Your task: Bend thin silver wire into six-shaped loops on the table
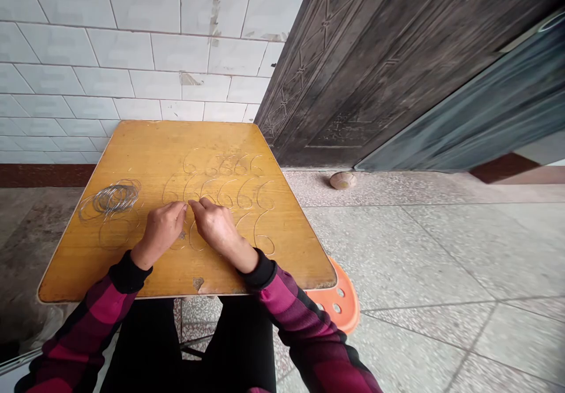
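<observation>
Silver wire loops already lie in rows across our yellow wooden bench, a coiled bundle remains at left; our left hand and right hand meet fingertips among them, any grip unclear.

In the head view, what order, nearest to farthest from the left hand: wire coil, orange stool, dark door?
From the left hand:
1. Wire coil: left, on the table.
2. Orange stool: right, on the floor.
3. Dark door: right, beyond the table.

Left hand, right hand, wire loops (thin)
</observation>
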`<state>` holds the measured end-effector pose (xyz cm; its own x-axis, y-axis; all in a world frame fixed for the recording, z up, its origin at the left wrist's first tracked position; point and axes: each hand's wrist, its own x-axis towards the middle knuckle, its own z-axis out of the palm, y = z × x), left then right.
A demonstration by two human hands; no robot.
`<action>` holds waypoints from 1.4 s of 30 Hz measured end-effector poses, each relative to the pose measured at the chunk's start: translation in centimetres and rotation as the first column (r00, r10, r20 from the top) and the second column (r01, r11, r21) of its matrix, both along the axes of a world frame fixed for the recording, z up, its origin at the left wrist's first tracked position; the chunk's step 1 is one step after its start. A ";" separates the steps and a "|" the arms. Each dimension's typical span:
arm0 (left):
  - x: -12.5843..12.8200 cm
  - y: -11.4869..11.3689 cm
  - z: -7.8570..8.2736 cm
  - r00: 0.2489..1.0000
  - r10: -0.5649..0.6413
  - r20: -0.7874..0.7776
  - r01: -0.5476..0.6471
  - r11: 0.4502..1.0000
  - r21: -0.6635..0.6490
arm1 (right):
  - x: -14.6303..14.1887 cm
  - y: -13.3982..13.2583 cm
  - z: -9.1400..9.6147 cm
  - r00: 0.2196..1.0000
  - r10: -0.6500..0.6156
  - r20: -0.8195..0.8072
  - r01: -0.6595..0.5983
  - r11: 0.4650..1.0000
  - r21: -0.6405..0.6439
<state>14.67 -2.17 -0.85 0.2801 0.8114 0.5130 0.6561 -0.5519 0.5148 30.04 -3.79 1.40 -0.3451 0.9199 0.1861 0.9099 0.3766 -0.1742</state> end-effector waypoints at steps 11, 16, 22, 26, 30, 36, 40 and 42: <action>-0.4 0.0 0.1 1.000 0.002 0.011 -0.002 1.000 -0.003 | 0.3 0.3 -0.7 0.961 0.034 -0.273 -0.023 0.999 0.042; -0.7 0.2 0.6 0.959 -0.067 0.275 0.147 0.948 -0.283 | 1.1 0.9 -1.3 0.771 0.127 -0.624 -0.115 0.992 0.060; -1.0 0.5 0.6 0.765 0.047 0.642 0.373 0.781 -0.501 | 1.7 1.3 -1.6 0.367 -0.102 -0.924 -0.309 0.924 -0.224; -1.1 0.5 0.6 0.748 0.098 0.656 0.332 0.801 -0.498 | 1.6 1.1 -1.8 0.276 -0.197 -0.941 -0.389 0.872 -0.297; -0.9 0.1 1.1 0.831 0.056 0.553 0.265 0.835 -0.482 | 1.3 0.8 -2.1 0.336 -0.167 -0.927 -0.235 0.938 -0.255; -0.7 -0.3 1.0 0.902 0.003 0.431 0.198 0.886 -0.419 | 1.2 0.6 -2.1 0.684 0.082 -0.725 -0.046 0.997 0.069; -0.6 -0.3 0.4 0.932 -0.054 0.359 0.198 0.904 -0.380 | 1.2 0.6 -2.4 0.826 0.140 -0.546 -0.051 0.983 0.176; -0.6 -0.4 0.2 0.942 -0.069 0.329 0.190 0.917 -0.351 | 1.1 0.5 -2.6 0.853 0.113 -0.509 -0.025 0.984 0.175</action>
